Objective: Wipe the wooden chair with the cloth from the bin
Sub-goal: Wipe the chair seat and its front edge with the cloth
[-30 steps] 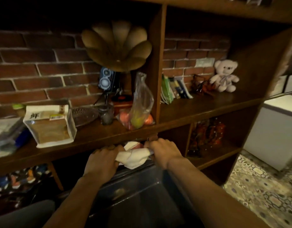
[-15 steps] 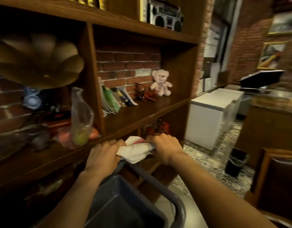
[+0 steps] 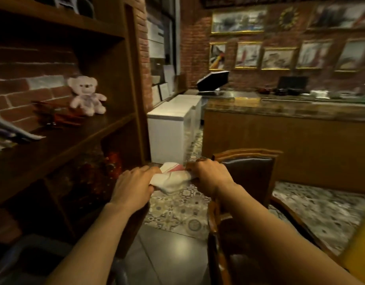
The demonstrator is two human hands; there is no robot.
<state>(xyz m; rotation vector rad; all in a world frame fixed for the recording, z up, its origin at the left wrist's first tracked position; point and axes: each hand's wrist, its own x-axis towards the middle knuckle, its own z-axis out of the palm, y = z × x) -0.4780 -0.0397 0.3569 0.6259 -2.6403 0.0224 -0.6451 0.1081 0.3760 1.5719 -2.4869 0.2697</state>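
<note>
A white cloth (image 3: pixel 171 178) with a red stripe is stretched between both hands in mid-air. My left hand (image 3: pixel 133 186) grips its left end and my right hand (image 3: pixel 210 177) grips its right end. The wooden chair (image 3: pixel 249 173), with a dark leather back and a carved brown frame, stands just right of and behind my right hand, its armrest below my right forearm. The dark grey bin (image 3: pixel 23 262) shows only as a rim at the bottom left, below my left arm.
A dark wooden shelf unit (image 3: pixel 124 120) with a teddy bear (image 3: pixel 86 95) fills the left. White chest freezers (image 3: pixel 173 124) and a wooden counter (image 3: pixel 280 140) stand ahead. Patterned tile floor (image 3: pixel 177 210) lies between shelf and chair.
The view has swung right, away from the shelf and bin. Both hands carried the cloth off the bin toward the chair, which has come into full view.
</note>
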